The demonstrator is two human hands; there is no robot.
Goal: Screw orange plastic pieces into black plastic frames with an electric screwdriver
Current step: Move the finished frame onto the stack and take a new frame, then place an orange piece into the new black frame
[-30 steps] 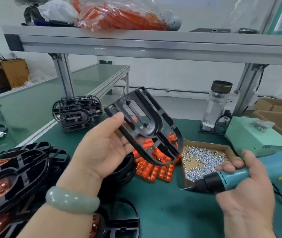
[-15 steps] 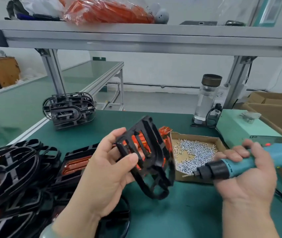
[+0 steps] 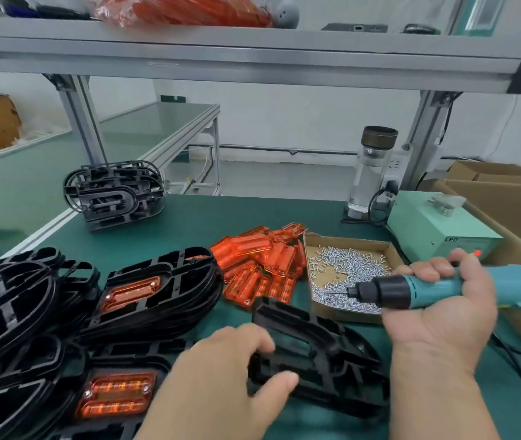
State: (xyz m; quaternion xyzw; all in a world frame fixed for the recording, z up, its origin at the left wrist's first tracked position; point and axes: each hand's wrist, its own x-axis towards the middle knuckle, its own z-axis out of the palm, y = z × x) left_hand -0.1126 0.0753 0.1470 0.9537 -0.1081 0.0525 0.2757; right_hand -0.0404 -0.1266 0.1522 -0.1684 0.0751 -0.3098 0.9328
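An empty black plastic frame (image 3: 319, 357) lies low on the green mat in front of me. My left hand (image 3: 221, 376) grips its left edge with fingers and thumb curled round it. My right hand (image 3: 443, 306) holds the teal electric screwdriver (image 3: 418, 292), its bit pointing left over the cardboard tray of screws (image 3: 348, 268). A heap of loose orange plastic pieces (image 3: 262, 265) lies behind the frame, left of the tray.
Black frames with orange pieces fitted (image 3: 145, 296) are piled at the left. A stack of empty black frames (image 3: 113, 193) stands at the back left. A glass bottle (image 3: 370, 173), a pale green power box (image 3: 437, 230) and cardboard boxes (image 3: 507, 198) sit at the right.
My left hand has brought the black frame down from mid-air to the mat. The right hand with the screwdriver moved slightly, its bit now over the screw tray.
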